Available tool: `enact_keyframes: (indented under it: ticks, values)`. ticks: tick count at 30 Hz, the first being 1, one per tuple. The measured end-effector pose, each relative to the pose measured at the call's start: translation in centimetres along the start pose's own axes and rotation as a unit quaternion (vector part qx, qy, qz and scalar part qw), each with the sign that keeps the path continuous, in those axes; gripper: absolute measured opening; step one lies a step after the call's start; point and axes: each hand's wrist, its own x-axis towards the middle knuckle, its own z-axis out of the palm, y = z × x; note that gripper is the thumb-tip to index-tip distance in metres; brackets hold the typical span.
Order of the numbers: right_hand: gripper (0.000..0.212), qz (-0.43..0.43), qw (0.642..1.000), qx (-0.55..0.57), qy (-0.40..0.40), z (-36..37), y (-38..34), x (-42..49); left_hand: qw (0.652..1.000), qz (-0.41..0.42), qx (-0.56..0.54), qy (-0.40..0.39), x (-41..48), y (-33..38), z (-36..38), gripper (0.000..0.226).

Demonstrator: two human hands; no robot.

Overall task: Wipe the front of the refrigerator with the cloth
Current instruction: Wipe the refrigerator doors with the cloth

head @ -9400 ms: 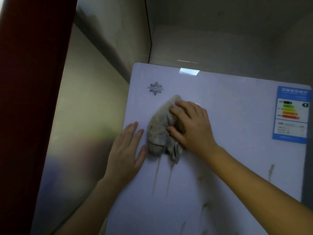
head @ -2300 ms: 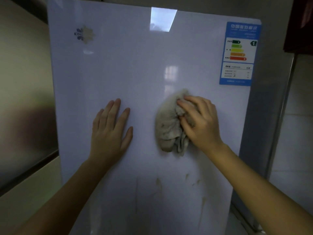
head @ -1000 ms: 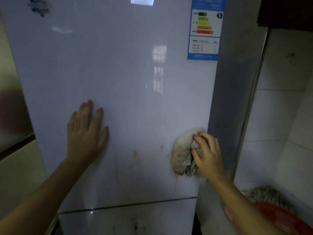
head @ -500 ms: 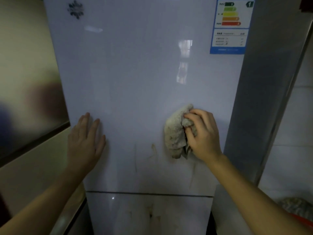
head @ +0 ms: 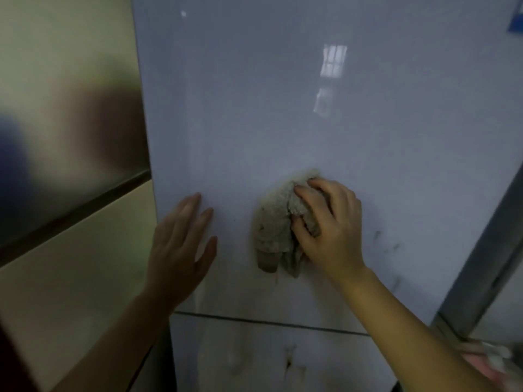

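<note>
The refrigerator's glossy pale upper door (head: 283, 108) fills most of the view. My right hand (head: 331, 230) grips a bunched, dirty grey cloth (head: 274, 230) and presses it against the lower middle of that door. My left hand (head: 181, 244) lies flat on the door to the left of the cloth, fingers apart, holding nothing. Faint smudges (head: 387, 244) sit right of the cloth. Below a dark seam, the lower door (head: 268, 360) shows brown drip stains.
A cream and metallic panel (head: 70, 137) stands close on the left. The refrigerator's grey side (head: 481, 267) runs down the right. A corner of the blue label (head: 516, 26) shows at top right, and something pinkish (head: 486, 360) lies at bottom right.
My right hand has slid the cloth left toward the door's middle. The view has shifted closer and to the left, and my left hand stays flat on the door.
</note>
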Motion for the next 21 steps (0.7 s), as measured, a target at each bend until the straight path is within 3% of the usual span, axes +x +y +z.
enact_keyframes:
  ticks: [6, 10, 16, 21]
  values:
    - [0.049, 0.006, 1.0, -0.001, -0.026, 2.4, -3.3, -3.0, 0.999, -0.023, -0.033, 0.037, -2.4, -0.6, 1.8, 0.049]
    - [0.043, -0.022, 0.998, -0.022, -0.047, 3.0, -4.4, -4.7, 0.997, -0.044, -0.042, 0.038, -3.6, -0.7, 2.6, 0.051]
    - [0.043, 0.054, 0.998, -0.026, 0.007, 1.8, -4.4, -5.0, 0.997, -0.037, -0.056, 0.038, -3.6, -1.5, 2.7, 0.051]
    - [0.035, -0.003, 1.0, 0.008, -0.006, 3.8, -7.0, -3.0, 0.997, -0.041, -0.049, 0.049, -3.6, -1.7, 2.5, 0.05]
